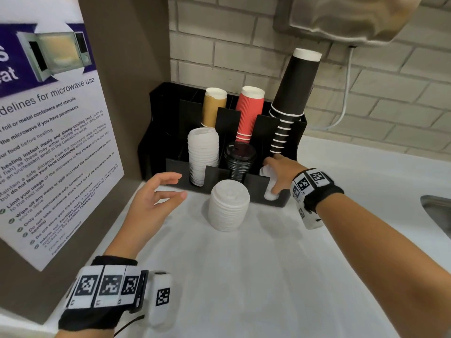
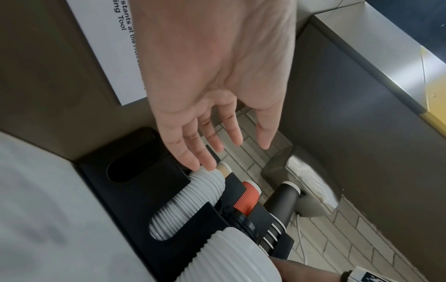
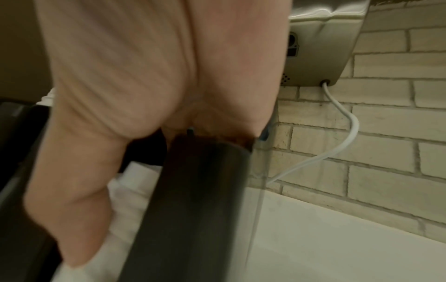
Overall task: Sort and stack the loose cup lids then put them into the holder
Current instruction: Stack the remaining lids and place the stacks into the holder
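Two hands over white desk. Right hand down in right front compartment of black holder, grip closed around small stack of white lids partly inside that slot; exact finger placement blurred in right wrist view. Left hand in the air near left front corner of holder, grip wide, fingers spread and relaxed, holding nothing.

Just beside right hand, in middle front slot, stack of black lids; in left front slot, tall tilted stack of white lids. On desk, touching front wall of holder between both hands, one more loose stack of white lids, upright.

Behind, in back row: brown cup, red ribbed cups, tall black cups leaning right, close above right hand. Further out: microwave notice on left wall, brick wall, metal wall unit with white cable, sink edge at far right.
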{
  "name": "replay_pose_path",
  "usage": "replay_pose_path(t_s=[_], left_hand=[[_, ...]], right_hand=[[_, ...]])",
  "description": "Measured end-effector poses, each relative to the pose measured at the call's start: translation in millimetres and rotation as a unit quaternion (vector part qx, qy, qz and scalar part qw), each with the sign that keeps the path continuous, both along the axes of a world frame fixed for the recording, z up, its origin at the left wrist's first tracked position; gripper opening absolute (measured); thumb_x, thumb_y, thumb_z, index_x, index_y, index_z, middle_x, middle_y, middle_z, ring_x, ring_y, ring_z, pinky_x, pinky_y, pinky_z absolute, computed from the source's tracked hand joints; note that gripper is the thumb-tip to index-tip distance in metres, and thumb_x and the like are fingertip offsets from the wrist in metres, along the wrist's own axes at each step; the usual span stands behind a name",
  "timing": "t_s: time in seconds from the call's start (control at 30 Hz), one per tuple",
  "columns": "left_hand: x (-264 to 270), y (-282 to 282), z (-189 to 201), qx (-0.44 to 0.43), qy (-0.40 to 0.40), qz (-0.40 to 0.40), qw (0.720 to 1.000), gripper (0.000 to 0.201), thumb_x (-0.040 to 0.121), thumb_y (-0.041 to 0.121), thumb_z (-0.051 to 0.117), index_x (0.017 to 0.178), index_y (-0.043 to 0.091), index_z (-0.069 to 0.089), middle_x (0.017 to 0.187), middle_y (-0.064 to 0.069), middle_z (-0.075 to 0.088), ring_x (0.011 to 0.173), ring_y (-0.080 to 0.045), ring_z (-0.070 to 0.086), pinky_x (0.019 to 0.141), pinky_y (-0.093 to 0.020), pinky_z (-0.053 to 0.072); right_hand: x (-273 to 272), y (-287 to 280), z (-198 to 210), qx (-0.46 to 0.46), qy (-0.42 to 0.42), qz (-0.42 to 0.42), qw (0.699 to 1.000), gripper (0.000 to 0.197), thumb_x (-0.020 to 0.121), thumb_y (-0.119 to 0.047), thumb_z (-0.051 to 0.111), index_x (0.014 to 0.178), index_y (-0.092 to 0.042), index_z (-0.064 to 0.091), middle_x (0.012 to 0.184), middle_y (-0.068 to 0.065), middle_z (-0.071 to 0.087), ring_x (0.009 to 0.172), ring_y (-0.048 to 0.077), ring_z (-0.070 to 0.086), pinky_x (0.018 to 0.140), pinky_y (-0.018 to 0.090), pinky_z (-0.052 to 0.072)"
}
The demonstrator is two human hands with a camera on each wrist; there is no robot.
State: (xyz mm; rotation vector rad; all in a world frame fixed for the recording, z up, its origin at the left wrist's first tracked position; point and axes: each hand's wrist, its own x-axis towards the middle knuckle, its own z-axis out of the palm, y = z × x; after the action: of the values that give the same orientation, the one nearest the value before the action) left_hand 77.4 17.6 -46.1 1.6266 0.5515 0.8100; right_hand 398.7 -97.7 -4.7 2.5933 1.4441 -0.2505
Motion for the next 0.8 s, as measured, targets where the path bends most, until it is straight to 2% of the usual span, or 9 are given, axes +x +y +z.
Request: replay_pose_path(t_s=[0.13, 0.23, 0.33, 0.47, 0.6, 0.67, 0.73, 0.77, 0.8], left_hand=[[0.7, -0.2, 0.8, 0.000, 0.003, 0.001, 1.000, 0.038, 0.088, 0.016, 0.070, 0.097, 0.052, 0.064, 0.115, 0.018, 0.062, 0.088, 0.001, 0.064, 0.068, -0.010, 0.048], [1.5, -0.6, 0.9, -0.005, 0.001, 0.003, 1.000, 0.033, 0.089, 0.014, 0.070, 0.102, 0.044, 0.064, 0.116, 0.015, 0.062, 0.085, 0.002, 0.063, 0.067, -0.009, 0.049], [3.1, -2.5, 0.9, -0.005, 0.002, 0.003, 1.000, 0.030, 0.089, 0.014, 0.069, 0.105, 0.038, 0.064, 0.116, 0.013, 0.062, 0.082, 0.004, 0.063, 0.066, -0.008, 0.049], [4.4, -3.6, 1.2, -0.004, 0.001, 0.005, 1.000, 0.029, 0.089, 0.013, 0.069, 0.106, 0.036, 0.064, 0.115, 0.012, 0.062, 0.082, 0.004, 0.063, 0.066, -0.008, 0.049], [4.7, -2.9, 1.2, -0.006, -0.002, 0.004, 1.000, 0.032, 0.089, 0.012, 0.069, 0.103, 0.040, 0.065, 0.115, 0.013, 0.062, 0.082, 0.003, 0.063, 0.068, -0.010, 0.050], [3.6, -1.8, 0.4, -0.007, -0.002, 0.005, 1.000, 0.034, 0.088, 0.013, 0.070, 0.099, 0.045, 0.065, 0.114, 0.014, 0.062, 0.083, 0.003, 0.063, 0.067, -0.009, 0.049], [3.0, -1.3, -0.5, -0.010, 0.000, 0.006, 1.000, 0.034, 0.088, 0.014, 0.070, 0.098, 0.047, 0.065, 0.115, 0.016, 0.062, 0.085, 0.001, 0.063, 0.067, -0.009, 0.049], [2.9, -1.1, -0.7, -0.012, 0.003, 0.006, 1.000, 0.034, 0.089, 0.015, 0.069, 0.099, 0.047, 0.065, 0.116, 0.016, 0.062, 0.086, 0.000, 0.064, 0.068, -0.009, 0.049], [2.8, -1.0, -0.6, -0.013, 0.006, 0.007, 1.000, 0.033, 0.089, 0.015, 0.069, 0.100, 0.046, 0.065, 0.117, 0.016, 0.062, 0.087, -0.001, 0.064, 0.069, -0.010, 0.049]], right_hand=[[-2.7, 2.5, -2.4, -0.019, -0.022, 0.009, 1.000, 0.083, 0.062, -0.025, 0.083, 0.132, -0.014, 0.040, 0.120, 0.008, 0.045, 0.105, 0.027, 0.053, 0.075, 0.036, 0.045], [-4.2, 2.7, -5.9, -0.024, -0.034, 0.016, 0.999, 0.086, 0.060, -0.029, 0.084, 0.132, -0.014, 0.040, 0.119, 0.008, 0.045, 0.104, 0.026, 0.054, 0.074, 0.034, 0.043], [-5.5, 2.4, -8.7, -0.015, -0.024, 0.014, 0.999, 0.090, 0.058, -0.027, 0.085, 0.135, -0.012, 0.039, 0.122, 0.009, 0.043, 0.104, 0.028, 0.054, 0.076, 0.037, 0.050], [-5.6, 2.2, -8.3, -0.014, -0.010, 0.011, 1.000, 0.093, 0.059, -0.024, 0.086, 0.137, -0.010, 0.038, 0.125, 0.011, 0.042, 0.108, 0.030, 0.053, 0.076, 0.033, 0.047], [-9.6, -2.0, 2.8, -0.012, 0.001, -0.007, 1.000, 0.092, 0.065, -0.019, 0.083, 0.142, -0.010, 0.034, 0.131, 0.012, 0.040, 0.115, 0.031, 0.050, 0.088, 0.037, 0.049], [-16.4, -6.2, 14.9, 0.072, 0.011, -0.013, 0.997, 0.080, 0.073, -0.012, 0.076, 0.143, -0.010, 0.036, 0.133, 0.013, 0.040, 0.119, 0.032, 0.049, 0.095, 0.038, 0.046], [-33.4, -8.1, 20.3, 0.222, 0.037, 0.020, 0.974, 0.060, 0.079, -0.009, 0.069, 0.134, -0.009, 0.047, 0.125, 0.015, 0.047, 0.113, 0.032, 0.052, 0.096, 0.038, 0.045], [-46.2, -7.8, 20.3, 0.270, 0.067, 0.040, 0.960, 0.052, 0.080, -0.012, 0.069, 0.129, -0.010, 0.052, 0.119, 0.013, 0.050, 0.107, 0.029, 0.055, 0.093, 0.037, 0.047], [-59.9, -6.3, 18.7, 0.274, 0.097, 0.056, 0.955, 0.050, 0.081, -0.021, 0.071, 0.127, -0.013, 0.053, 0.115, 0.010, 0.052, 0.103, 0.024, 0.055, 0.090, 0.036, 0.048]])
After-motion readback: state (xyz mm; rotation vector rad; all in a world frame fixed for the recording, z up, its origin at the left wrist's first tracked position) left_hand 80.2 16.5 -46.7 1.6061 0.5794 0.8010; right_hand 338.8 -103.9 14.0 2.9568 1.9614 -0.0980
